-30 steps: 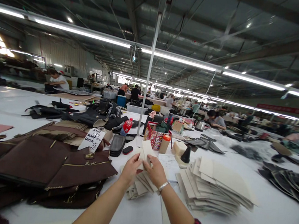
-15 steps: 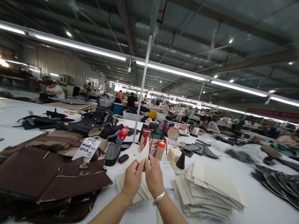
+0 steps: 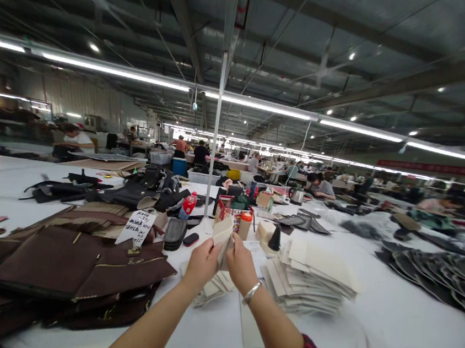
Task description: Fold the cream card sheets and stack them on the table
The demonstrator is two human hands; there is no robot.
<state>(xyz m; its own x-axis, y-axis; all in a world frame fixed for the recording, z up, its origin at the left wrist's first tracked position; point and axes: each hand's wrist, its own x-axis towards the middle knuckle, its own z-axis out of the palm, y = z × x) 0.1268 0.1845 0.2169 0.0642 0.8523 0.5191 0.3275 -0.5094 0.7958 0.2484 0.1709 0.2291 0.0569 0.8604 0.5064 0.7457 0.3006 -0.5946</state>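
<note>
Between my two hands is a cream-coloured flat piece (image 3: pixel 222 234), held up above the table; whether it is card or fabric I cannot tell. My left hand (image 3: pixel 203 260) pinches its left side, and my right hand (image 3: pixel 242 263), with a silver bracelet at the wrist, grips its right edge. Beneath the hands lies a small fanned pile of similar cream pieces (image 3: pixel 214 291), partly hidden. A taller, uneven stack of cream pieces (image 3: pixel 308 276) stands to the right of my right hand.
Dark brown bags (image 3: pixel 49 260) with a handwritten tag (image 3: pixel 136 227) cover the left side. A red-capped bottle (image 3: pixel 188 205), an orange-lidded jar (image 3: pixel 245 225) and a black cone (image 3: pixel 275 238) stand beyond my hands. Black layered pieces (image 3: pixel 425 272) lie at right, and a metal pole (image 3: pixel 215 139) rises behind.
The cream piece has turned so more of its broad face shows, and my hands have spread slightly apart. The view has shifted, bringing a black object into the lower right.
</note>
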